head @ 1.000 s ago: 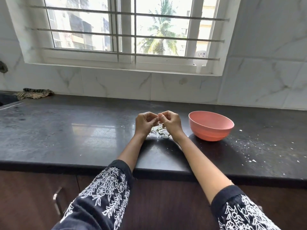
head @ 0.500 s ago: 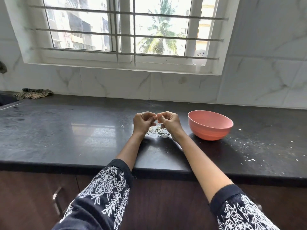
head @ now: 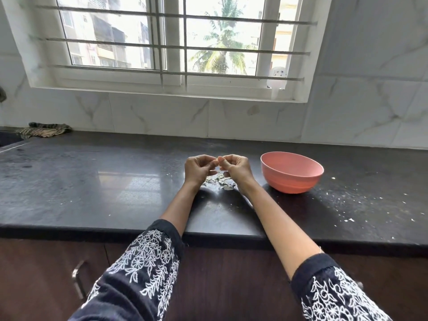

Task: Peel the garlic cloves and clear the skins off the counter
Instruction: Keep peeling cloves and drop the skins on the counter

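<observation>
Both hands' fingers (head: 214,161) pinching garlic clove (head: 218,159), skins (head: 222,181) beneath

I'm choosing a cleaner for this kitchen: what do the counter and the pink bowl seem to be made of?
The counter looks like polished black stone, perhaps granite: it mirrors the window and has a thick squared front edge. The pink bowl looks like matte plastic or melamine: even colour, soft sheen, thin rim. Neither is certain from the look alone.
</observation>
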Motion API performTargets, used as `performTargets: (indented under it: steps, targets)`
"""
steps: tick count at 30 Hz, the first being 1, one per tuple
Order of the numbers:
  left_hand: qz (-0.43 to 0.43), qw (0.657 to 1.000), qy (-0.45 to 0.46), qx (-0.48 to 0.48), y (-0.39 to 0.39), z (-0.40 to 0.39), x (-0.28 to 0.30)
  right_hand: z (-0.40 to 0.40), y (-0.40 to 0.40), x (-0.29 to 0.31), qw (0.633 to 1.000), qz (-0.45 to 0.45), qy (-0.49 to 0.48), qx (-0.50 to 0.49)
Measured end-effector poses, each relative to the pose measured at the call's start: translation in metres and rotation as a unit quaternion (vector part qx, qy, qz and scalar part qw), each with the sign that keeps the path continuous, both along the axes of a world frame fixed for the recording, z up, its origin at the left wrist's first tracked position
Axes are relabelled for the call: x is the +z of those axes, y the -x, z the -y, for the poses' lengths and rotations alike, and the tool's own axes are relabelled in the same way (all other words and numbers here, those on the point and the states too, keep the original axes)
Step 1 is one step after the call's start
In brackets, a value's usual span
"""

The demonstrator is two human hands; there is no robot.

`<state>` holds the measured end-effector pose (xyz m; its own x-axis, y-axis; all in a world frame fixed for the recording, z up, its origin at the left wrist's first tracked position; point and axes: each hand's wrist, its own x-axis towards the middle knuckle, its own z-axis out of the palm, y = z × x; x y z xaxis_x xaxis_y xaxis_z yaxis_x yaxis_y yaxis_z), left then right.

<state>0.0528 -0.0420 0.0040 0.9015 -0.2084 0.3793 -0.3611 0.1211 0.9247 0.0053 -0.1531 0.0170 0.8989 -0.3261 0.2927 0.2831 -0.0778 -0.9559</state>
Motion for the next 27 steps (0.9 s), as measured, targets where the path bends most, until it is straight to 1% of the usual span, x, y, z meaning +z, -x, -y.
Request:
performTargets:
  steps: [8, 13, 19, 22, 24, 27]
  targets:
    - [-0.027, 0.999, 0.017, -0.009, 0.0024, -0.0006, 0.0002, 0.0002, -0.0017, -0.0001, 1.000, 0.004, -0.006, 0.023]
    - [-0.044, 0.998, 0.036, -0.032, 0.0050, -0.0017, 0.0007, -0.0007, -0.0036, -0.0021, 0.999, 0.028, 0.021, 0.037]
    - [-0.093, 0.990, 0.090, -0.061, 0.0076, -0.0019, 0.0015, -0.0011, -0.0092, -0.0057, 0.997, 0.037, 0.072, -0.002]
    - [-0.133, 0.976, 0.162, -0.058, 0.0059, -0.0041, 0.0060, -0.0016, -0.0097, -0.0048, 0.996, 0.034, 0.083, 0.011]
    - [-0.157, 0.967, 0.194, -0.053, 0.0058, -0.0051, 0.0079, -0.0011, -0.0099, -0.0054, 0.995, 0.032, 0.090, 0.014]
    - [-0.170, 0.966, 0.189, -0.054, 0.0079, -0.0043, 0.0070, 0.0012, -0.0082, -0.0061, 0.996, 0.032, 0.084, -0.004]
